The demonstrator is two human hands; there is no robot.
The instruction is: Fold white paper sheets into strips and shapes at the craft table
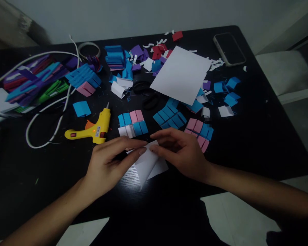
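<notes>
A white sheet of paper (146, 164), partly folded over on itself, is held just above the front of the black table. My left hand (113, 160) pinches its left upper edge between thumb and fingers. From the other side, my right hand (182, 152) grips the upper right part with thumb and fingertips. One loose corner of the sheet points down toward me. Just beyond my hands lie a folded-paper block of blue, pink and white squares (140, 127), a blue block (169, 115) and a pink and blue block (196, 126).
A yellow glue gun (100, 128) with a lit orange light lies left, beside a looping white cable (64, 109). Black scissors (151, 101) lie partly under a white sheet (182, 73). Paper scraps, a tape roll (99, 51) and a phone (229, 49) are farther back.
</notes>
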